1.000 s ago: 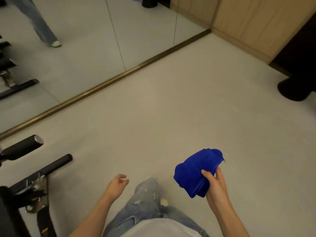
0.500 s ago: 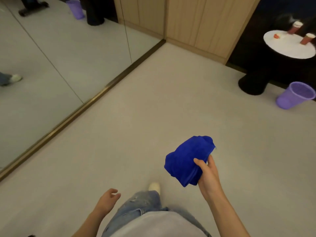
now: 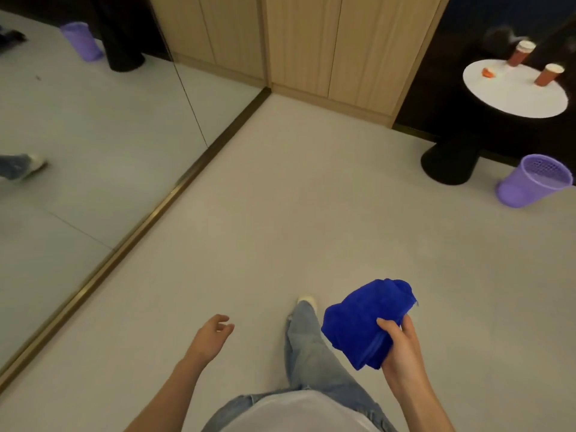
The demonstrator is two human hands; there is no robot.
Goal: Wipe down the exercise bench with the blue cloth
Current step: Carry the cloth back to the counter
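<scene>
Blue cloth [image 3: 364, 319] bunched in a loose wad, held over the floor [image 3: 280, 213] at lower right, thumb on top and fingers curled beneath in the right grip [image 3: 402, 353]. It looks soft, light and limp, likely to sag or unfold, so best taken by its gathered bulk rather than a corner. Left grip [image 3: 212, 336] slack, fingers relaxed, holding nothing, beside the jeans leg [image 3: 308, 347]; no exercise bench in view, only wall mirror [image 3: 93, 135] to the left, purple bin [image 3: 530, 182] and small round counter [image 3: 511, 95] with paper cups [image 3: 548, 74] well apart, far right.
</scene>
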